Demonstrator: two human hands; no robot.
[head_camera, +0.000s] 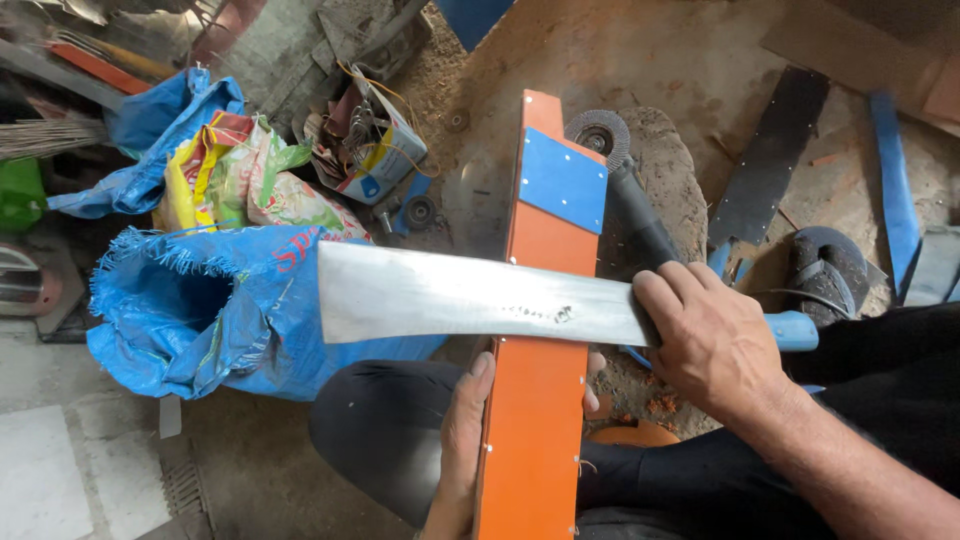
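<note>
Resting across orange sheath (535, 400): steel blade (470, 297) (right hand (715, 340) gripping).

1 camera sits on my head, looking steeply down and close at my lap, my left hand (462, 440), my right hand (712, 340) and the cluttered workshop floor (560, 50) beyond.

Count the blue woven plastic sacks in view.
2. One large blue woven sack lies open-mouthed at left, under the blade tip; a second crumpled blue sack sits behind it, upper left. Clutter may hide more.
</note>
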